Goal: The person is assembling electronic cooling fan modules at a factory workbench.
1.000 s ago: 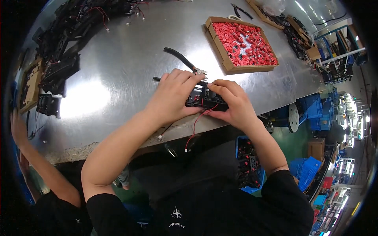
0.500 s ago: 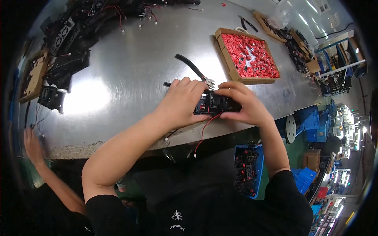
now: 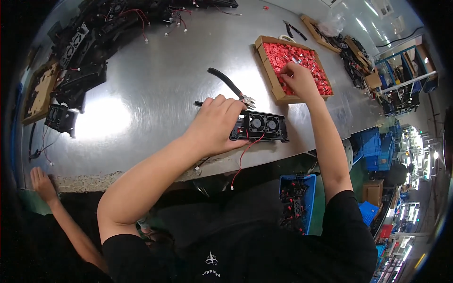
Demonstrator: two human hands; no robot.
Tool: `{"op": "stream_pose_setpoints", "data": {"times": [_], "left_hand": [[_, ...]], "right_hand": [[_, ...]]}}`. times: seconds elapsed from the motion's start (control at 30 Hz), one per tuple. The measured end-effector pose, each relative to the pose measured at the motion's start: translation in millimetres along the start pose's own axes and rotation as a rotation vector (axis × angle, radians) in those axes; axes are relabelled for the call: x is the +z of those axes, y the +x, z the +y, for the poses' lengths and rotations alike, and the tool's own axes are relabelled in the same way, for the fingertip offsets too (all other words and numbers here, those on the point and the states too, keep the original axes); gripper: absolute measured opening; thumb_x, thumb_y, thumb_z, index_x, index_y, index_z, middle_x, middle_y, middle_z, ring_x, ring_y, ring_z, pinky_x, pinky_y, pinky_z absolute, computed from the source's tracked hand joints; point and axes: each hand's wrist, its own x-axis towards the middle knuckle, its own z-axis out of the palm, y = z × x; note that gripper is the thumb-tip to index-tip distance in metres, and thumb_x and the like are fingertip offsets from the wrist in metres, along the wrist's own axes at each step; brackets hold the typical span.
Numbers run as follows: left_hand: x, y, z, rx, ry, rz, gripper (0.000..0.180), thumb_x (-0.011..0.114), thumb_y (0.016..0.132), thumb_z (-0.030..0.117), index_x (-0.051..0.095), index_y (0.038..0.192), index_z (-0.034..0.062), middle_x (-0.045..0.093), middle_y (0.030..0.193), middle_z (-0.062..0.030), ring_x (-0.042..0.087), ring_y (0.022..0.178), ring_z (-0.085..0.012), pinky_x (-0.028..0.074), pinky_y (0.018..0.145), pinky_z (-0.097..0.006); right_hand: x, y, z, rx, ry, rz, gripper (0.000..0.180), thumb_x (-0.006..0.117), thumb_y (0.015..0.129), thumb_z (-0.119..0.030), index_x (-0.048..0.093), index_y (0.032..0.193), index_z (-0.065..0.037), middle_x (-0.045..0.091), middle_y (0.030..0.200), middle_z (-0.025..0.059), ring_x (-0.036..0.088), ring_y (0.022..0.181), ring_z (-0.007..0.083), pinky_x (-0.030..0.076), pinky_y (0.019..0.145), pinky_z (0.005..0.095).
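My left hand [image 3: 214,123] pins the black twin-fan module [image 3: 262,126] at the surface's [image 3: 155,89] near edge, fingers clamped on its end, while my right hand's [image 3: 298,79] fingers, pinched together, dig in the box of red pieces [image 3: 283,96]; loosening could tip it off.

1. Left hand [image 3: 214,125]: palm down, fingers curled and pressing at 12 o'clock of the torso, forearm bare.
2. Right hand [image 3: 298,79]: arm stretched toward 1 o'clock, fingertips pinched downward (contents of pinch unclear).
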Motion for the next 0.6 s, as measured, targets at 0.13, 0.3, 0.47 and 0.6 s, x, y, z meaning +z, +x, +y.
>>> {"op": "stream_pose_setpoints", "data": {"times": [0.13,0.3,0.47,0.6], "left_hand": [[-1.4,3.0,1.3,0.011,-0.017,0.0,0.073,0.093,0.073,0.047,0.059,0.123,0.0069,0.065,0.114,-0.0096,0.059,0.109,-0.0293,0.044,0.094,-0.044],[-3.1,0.3,1.0,-0.001,-0.02,-0.008,0.073,0.093,0.072,0.045,0.06,0.125,0.0066,0.065,0.115,-0.0095,0.059,0.109,-0.0293,0.044,0.094,-0.044],[-8.5,4.2,4.2,-0.002,-0.006,-0.023,0.073,0.093,0.072,0.043,0.061,0.126,0.0067,0.064,0.115,-0.0099,0.059,0.109,-0.0302,0.044,0.094,-0.044],[-13.8,5.2,4.5,-0.034,-0.032,-0.079,0.07,0.093,0.072,0.04,0.062,0.126,0.007,0.063,0.113,-0.0099,0.058,0.108,-0.0315,0.043,0.093,-0.044]], "right_hand": [[2.8,-3.2,-1.9,-0.028,0.046,0.222,0.017,0.075,0.093,-0.006,0.073,0.11,-0.001,0.071,0.105,0.0137,0.073,0.089,0.0279,0.059,0.082,0.0375],[9.9,-4.0,-60.7,-0.218,0.293,0.226,0.019,0.078,0.092,-0.007,0.075,0.11,-0.003,0.072,0.103,0.0108,0.073,0.094,0.0234,0.059,0.081,0.0359],[34.5,-6.4,-86.9,-0.443,0.289,0.127,0.018,0.079,0.091,-0.007,0.076,0.109,-0.004,0.075,0.104,0.0106,0.073,0.088,0.025,0.059,0.079,0.0351],[20.3,-6.2,-64.0,-0.381,0.375,0.442,0.017,0.078,0.093,-0.004,0.077,0.109,-0.004,0.075,0.101,0.0101,0.073,0.089,0.0232,0.058,0.078,0.0343]]}}
